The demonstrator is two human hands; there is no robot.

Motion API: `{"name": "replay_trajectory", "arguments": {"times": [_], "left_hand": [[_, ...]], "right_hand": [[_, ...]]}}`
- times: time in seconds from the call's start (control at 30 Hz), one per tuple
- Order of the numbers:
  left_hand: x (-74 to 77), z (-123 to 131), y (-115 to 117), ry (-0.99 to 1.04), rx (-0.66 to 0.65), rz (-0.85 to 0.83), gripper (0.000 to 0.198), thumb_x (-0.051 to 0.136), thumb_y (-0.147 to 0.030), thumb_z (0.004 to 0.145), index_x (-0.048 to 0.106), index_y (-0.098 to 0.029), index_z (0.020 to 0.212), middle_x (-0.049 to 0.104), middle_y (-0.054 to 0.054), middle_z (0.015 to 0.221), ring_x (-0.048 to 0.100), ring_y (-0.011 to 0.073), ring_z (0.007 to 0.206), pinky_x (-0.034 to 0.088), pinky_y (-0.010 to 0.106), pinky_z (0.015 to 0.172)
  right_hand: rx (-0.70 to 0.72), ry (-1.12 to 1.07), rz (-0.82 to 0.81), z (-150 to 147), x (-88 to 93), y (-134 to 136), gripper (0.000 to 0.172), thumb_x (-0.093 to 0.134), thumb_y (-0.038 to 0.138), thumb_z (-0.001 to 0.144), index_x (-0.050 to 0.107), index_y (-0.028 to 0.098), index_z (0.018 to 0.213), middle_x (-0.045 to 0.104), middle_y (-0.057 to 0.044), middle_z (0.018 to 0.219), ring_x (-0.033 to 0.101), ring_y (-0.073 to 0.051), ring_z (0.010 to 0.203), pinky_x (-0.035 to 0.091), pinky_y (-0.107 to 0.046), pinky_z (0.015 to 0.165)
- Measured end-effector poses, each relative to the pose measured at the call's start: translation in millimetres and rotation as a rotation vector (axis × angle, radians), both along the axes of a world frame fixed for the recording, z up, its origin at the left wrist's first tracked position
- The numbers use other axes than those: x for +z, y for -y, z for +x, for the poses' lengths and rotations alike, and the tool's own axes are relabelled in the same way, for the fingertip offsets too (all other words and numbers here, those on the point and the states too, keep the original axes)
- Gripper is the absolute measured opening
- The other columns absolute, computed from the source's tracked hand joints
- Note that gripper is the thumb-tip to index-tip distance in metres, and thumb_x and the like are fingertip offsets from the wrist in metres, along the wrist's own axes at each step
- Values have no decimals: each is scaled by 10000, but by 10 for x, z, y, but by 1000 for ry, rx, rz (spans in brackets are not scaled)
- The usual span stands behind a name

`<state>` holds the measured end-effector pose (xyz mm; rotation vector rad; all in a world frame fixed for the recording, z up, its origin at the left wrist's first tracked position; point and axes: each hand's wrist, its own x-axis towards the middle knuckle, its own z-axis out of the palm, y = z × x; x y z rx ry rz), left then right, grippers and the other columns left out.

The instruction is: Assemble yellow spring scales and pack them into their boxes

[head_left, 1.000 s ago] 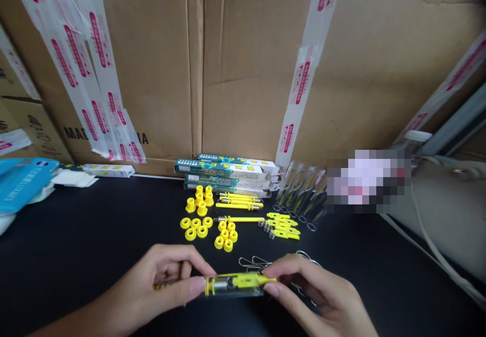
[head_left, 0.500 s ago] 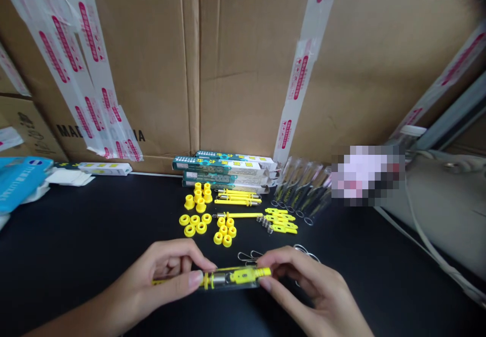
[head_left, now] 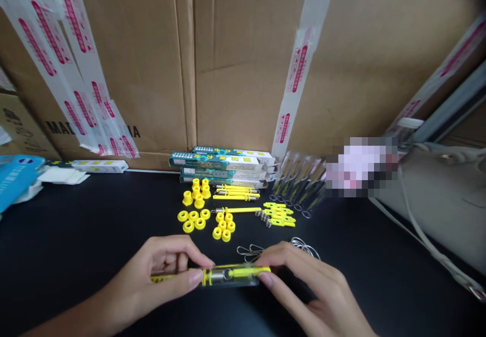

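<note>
A clear plastic tube point(head_left: 231, 276) with a yellow rod and a silver metal piece inside lies level between both hands, just above the black table point(head_left: 76, 236). My left hand point(head_left: 159, 274) pinches its left end between thumb and fingers, a yellow tip sticking out behind them. My right hand point(head_left: 304, 286) pinches the right end with fingertips at the yellow end. Just beyond the tube lie wire clips point(head_left: 248, 250) and wire rings point(head_left: 306, 246).
Yellow caps and rings point(head_left: 201, 210), yellow rods point(head_left: 235, 193), yellow clips point(head_left: 279, 214), a small spring and clear tubes point(head_left: 299, 187) lie mid-table before stacked teal boxes point(head_left: 220, 165). Taped cardboard cartons point(head_left: 246, 64) wall the back. A blue packet point(head_left: 15, 177) lies left, a beige bag point(head_left: 448, 200) right.
The yellow part has slid further into the clear tube; its right end sticks out less. Both hands kept their pinch and drifted slightly left and down in view.
</note>
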<state>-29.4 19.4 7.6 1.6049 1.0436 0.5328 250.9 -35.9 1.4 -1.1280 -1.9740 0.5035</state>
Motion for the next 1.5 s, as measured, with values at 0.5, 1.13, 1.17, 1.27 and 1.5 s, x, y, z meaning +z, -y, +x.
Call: {"name": "replay_trajectory", "arguments": {"times": [0.5, 1.13, 1.17, 1.27, 1.5], "left_hand": [[-195, -3, -43, 19, 42, -7, 440, 810, -606, 773, 799, -182, 890, 622, 7, 700, 445, 143, 619, 310, 260, 578], [-164, 2, -21, -6, 92, 13, 422, 820, -601, 756, 818, -186, 833, 659, 11, 685, 508, 141, 601, 387, 241, 559], [-166, 2, -19, -7, 92, 9, 423, 825, -603, 752, 817, -187, 830, 650, 8, 677, 502, 140, 601, 379, 242, 565], [-163, 8, -16, -2, 86, -16, 441, 828, -617, 752, 815, -186, 843, 661, 13, 693, 494, 138, 614, 362, 246, 587], [-142, 4, -26, -1, 77, -20, 450, 827, -622, 753, 815, -182, 845, 617, -5, 657, 437, 125, 601, 315, 240, 578]], "right_hand": [[-33, 1, 80, -60, 28, 6, 71, 638, 197, 1004, 662, 255, 1036, 759, 20, 851, 748, -143, 722, 602, -192, 701], [-59, 291, 148, -382, 300, -953, 112, 775, 252, 938, 751, 192, 1030, 786, -15, 863, 729, -178, 739, 536, -271, 676], [-54, 329, 151, -455, 327, -1034, 150, 780, 292, 941, 763, 193, 1053, 789, -16, 852, 731, -185, 739, 521, -283, 683], [-88, 415, 169, -659, 358, -1207, 296, 768, 445, 936, 776, 168, 1040, 805, -68, 855, 740, -243, 748, 465, -317, 631], [-147, 386, 122, -890, 205, -1352, 266, 802, 400, 897, 766, 143, 838, 771, -81, 713, 729, -259, 687, 476, -350, 622]]}}
